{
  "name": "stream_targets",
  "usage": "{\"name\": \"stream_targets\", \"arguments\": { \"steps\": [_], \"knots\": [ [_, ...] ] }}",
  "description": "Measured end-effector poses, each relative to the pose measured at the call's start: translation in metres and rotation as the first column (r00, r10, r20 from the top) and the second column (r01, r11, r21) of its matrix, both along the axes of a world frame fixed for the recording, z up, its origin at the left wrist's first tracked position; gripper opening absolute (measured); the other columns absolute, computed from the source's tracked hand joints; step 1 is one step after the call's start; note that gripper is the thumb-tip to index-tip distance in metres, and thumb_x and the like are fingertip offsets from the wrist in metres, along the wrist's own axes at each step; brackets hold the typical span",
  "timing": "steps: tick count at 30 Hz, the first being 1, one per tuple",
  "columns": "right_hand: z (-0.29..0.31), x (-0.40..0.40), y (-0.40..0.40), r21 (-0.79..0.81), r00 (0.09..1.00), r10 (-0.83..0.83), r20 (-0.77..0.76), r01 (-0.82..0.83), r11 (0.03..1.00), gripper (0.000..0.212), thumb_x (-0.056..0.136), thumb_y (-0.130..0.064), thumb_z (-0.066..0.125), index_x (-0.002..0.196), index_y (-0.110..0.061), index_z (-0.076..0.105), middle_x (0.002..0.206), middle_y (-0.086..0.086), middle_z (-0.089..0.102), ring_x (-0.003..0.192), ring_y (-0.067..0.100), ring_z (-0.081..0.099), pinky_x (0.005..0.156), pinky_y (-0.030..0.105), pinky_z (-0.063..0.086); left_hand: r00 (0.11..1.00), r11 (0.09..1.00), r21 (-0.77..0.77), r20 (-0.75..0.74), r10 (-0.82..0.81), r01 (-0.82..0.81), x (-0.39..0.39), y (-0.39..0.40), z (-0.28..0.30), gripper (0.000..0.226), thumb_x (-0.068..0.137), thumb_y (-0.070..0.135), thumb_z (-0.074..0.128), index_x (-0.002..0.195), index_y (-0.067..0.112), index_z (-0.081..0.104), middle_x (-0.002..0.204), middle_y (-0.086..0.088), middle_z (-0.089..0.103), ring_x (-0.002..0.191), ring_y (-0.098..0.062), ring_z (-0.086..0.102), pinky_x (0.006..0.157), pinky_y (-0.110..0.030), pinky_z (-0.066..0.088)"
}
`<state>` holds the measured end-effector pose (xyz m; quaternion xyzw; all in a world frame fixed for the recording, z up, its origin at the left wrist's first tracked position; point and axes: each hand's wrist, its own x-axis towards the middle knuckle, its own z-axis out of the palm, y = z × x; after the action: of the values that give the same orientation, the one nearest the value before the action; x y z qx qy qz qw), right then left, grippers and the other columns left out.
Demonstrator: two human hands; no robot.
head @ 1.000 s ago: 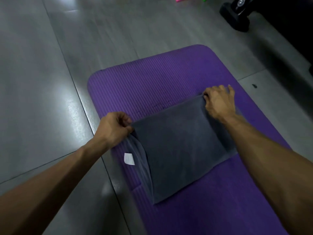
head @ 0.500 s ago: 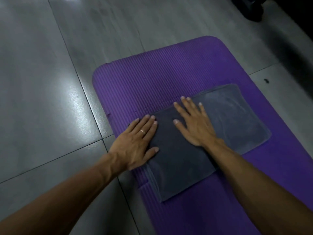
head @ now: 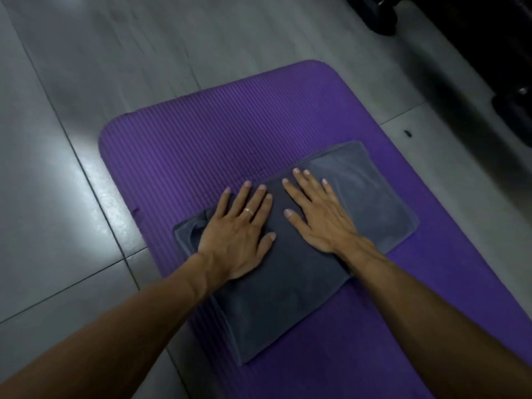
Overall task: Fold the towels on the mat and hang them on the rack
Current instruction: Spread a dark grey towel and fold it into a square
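Grey towel (head: 288, 283) lies folded flat on the purple mat (head: 201, 133), long axis running diagonally from near-left to far-right. Layered edges show along its left side; far-left corner looks a bit rumpled.

Both hands sit on top of it, palms down, fingers straight and spread, nothing pinched. Left hand (head: 239, 240) covers the far-left part of the towel, with its fingertips just past the far edge onto the mat. Right hand (head: 319, 217) rests near the middle, slightly farther out. Hands are just beside each other, not touching. The towel's far-right end lies beyond the right hand, so the right hand is nearer to it; the near end lies below both wrists.

Judgement: this is smoothing after a fold. Next is likely another fold across the long axis or a pickup, so each hand would need to shift out to a short edge.

Mat lies on a grey tiled floor (head: 72, 197). Dark equipment (head: 489, 53) sits at top right, too dim to identify. No rack in view.
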<state>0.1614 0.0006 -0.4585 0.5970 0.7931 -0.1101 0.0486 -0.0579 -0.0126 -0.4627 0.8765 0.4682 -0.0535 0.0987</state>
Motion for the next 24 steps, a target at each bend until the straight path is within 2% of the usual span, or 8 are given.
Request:
{"name": "stream_targets", "arguments": {
  "steps": [4,8,10,12,14,16,20,24],
  "knots": [
    [-0.001,0.057,0.040,-0.006,0.961,-0.255,0.109,0.257,0.966,0.079,0.087,-0.076,0.005,0.153,-0.034,-0.005,0.162,-0.006,-0.012,0.148,0.013,-0.014,0.119,0.047,-0.009,0.999,0.998,0.029,0.026,0.047,-0.048,-0.027,-0.009,-0.004,0.084,0.091,0.071,0.018,0.153,0.013,0.020,0.159,-0.008,0.020,0.147,-0.032,0.017,0.116,-0.055,0.017],
    [0.008,0.069,0.076,-0.093,0.865,-0.447,0.227,0.476,0.875,0.091,0.080,-0.086,0.009,0.153,-0.034,-0.009,0.161,-0.004,-0.016,0.148,0.020,-0.015,0.117,0.054,-0.009,0.998,0.998,-0.040,-0.048,0.039,-0.041,-0.033,-0.008,0.005,0.089,0.088,0.075,0.011,0.153,0.015,0.010,0.161,-0.009,0.010,0.148,-0.035,0.008,0.117,-0.057,0.009],
    [0.014,0.055,0.070,-0.001,0.865,-0.448,0.227,0.460,0.888,0.088,0.086,-0.079,0.016,0.155,-0.027,-0.002,0.163,0.003,-0.008,0.149,0.026,-0.009,0.118,0.054,-0.005,0.990,0.999,-0.016,-0.134,0.048,-0.051,-0.025,-0.007,0.019,0.091,0.087,0.072,0.010,0.153,0.010,0.004,0.161,-0.014,0.004,0.147,-0.039,-0.001,0.115,-0.061,-0.004],
    [0.015,0.038,0.046,0.112,0.919,-0.389,0.063,0.381,0.918,0.075,0.095,-0.062,0.027,0.155,-0.019,0.014,0.162,0.010,0.007,0.149,0.029,0.002,0.120,0.054,0.002,0.987,0.997,0.076,-0.161,0.011,0.002,-0.003,-0.005,0.033,0.087,0.089,0.062,0.020,0.153,0.005,0.005,0.160,-0.019,0.001,0.146,-0.043,-0.008,0.111,-0.064,-0.014],
    [0.011,0.020,0.007,0.123,0.957,-0.264,-0.116,0.278,0.953,0.063,0.097,-0.048,0.032,0.150,-0.014,0.030,0.159,0.012,0.020,0.148,0.028,0.014,0.119,0.052,0.015,0.995,0.997,0.049,-0.084,-0.056,0.060,0.028,-0.010,0.040,0.079,0.091,0.051,0.028,0.153,0.006,0.008,0.161,-0.017,0.003,0.146,-0.040,-0.006,0.111,-0.062,-0.013],
    [0.003,0.014,-0.034,0.080,0.977,-0.156,-0.144,0.169,0.982,0.061,0.096,-0.045,0.030,0.149,-0.014,0.033,0.159,0.009,0.022,0.148,0.024,0.016,0.119,0.049,0.018,0.999,0.997,-0.060,0.018,-0.051,0.052,0.046,-0.022,0.029,0.078,0.094,0.057,0.020,0.153,0.008,0.003,0.162,-0.014,-0.001,0.148,-0.034,-0.008,0.114,-0.060,-0.009],
    [0.001,0.077,-0.074,0.001,0.971,-0.223,0.080,0.224,0.975,0.068,0.093,-0.057,0.015,0.154,-0.028,0.015,0.163,-0.001,0.006,0.150,0.016,0.001,0.120,0.051,0.007,0.997,0.997,-0.009,-0.037,-0.072,0.072,0.041,-0.040,0.000,0.103,0.082,0.082,0.009,0.154,0.009,0.003,0.161,-0.016,-0.003,0.147,-0.036,-0.009,0.112,-0.065,-0.007],
    [0.009,0.139,-0.066,0.006,0.774,-0.579,0.257,0.598,0.802,0.062,0.097,-0.059,0.013,0.154,-0.035,0.005,0.163,0.002,-0.002,0.149,0.029,-0.005,0.117,0.058,-0.003,0.995,0.995,0.028,0.013,-0.097,0.096,0.046,-0.047,-0.002,0.086,0.090,0.069,0.015,0.153,0.010,0.011,0.161,-0.017,0.008,0.147,-0.039,0.000,0.113,-0.065,-0.006]
  ]
}}
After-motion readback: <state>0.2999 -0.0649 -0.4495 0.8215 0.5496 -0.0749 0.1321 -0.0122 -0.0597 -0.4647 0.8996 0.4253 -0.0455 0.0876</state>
